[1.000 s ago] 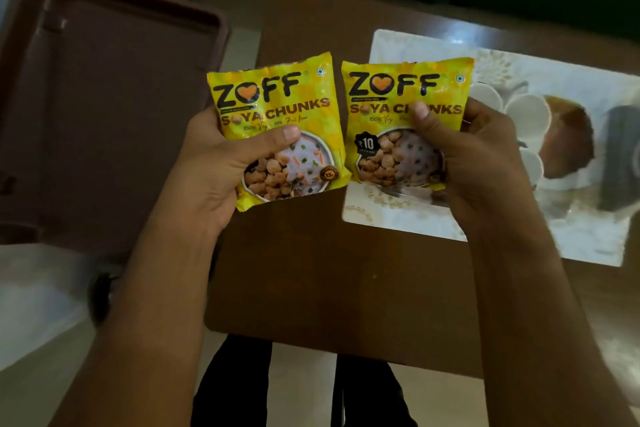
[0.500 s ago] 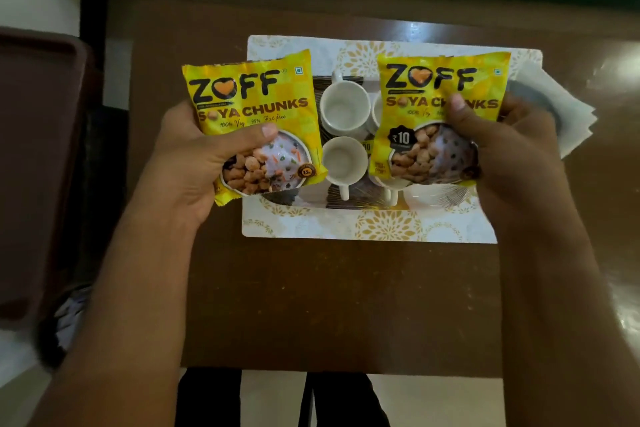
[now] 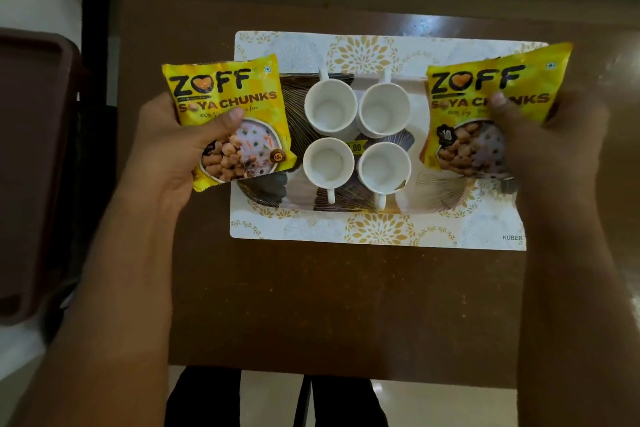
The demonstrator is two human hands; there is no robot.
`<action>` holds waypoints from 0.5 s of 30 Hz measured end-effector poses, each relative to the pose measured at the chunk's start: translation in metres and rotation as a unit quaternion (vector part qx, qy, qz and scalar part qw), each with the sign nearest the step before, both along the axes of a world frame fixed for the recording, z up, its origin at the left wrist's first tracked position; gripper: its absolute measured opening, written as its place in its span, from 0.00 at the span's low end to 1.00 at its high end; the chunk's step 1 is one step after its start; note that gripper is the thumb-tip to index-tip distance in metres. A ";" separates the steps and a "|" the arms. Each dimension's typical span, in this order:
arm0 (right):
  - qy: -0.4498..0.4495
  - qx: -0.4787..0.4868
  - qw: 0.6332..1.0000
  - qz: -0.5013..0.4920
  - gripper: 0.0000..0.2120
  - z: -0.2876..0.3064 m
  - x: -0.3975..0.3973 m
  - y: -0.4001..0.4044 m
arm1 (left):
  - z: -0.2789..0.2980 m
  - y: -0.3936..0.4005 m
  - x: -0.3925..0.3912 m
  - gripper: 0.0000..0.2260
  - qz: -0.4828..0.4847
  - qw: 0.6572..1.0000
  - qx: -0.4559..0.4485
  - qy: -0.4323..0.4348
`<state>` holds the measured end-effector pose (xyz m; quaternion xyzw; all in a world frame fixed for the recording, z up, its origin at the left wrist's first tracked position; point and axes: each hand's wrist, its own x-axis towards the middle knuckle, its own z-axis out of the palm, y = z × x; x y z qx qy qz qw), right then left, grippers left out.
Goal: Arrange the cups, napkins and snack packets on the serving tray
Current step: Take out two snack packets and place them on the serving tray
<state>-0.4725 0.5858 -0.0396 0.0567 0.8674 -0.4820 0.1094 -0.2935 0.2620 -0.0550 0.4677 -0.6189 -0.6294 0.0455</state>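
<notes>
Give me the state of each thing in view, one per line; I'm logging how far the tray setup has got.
left hand: grips the left snack packet.
left snack packet: sealed, held over the tray's left edge.
right hand: grips the right snack packet.
right snack packet: sealed, held over the tray's right side.
four white cups: upright, empty, grouped mid-tray.
serving tray: flat on the table.

You have four white ceramic cups (image 3: 330,107) on one white-and-gold patterned rectangular serving tray (image 3: 377,229); two yellow soya-chunk snack packets (image 3: 225,121) — one per hand; one brown wooden table (image 3: 329,305).
</notes>
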 end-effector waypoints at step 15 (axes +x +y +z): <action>0.162 0.208 0.960 0.093 0.25 -0.046 0.032 -0.005 | -0.039 0.037 -0.003 0.35 -0.147 0.911 -0.366 -0.123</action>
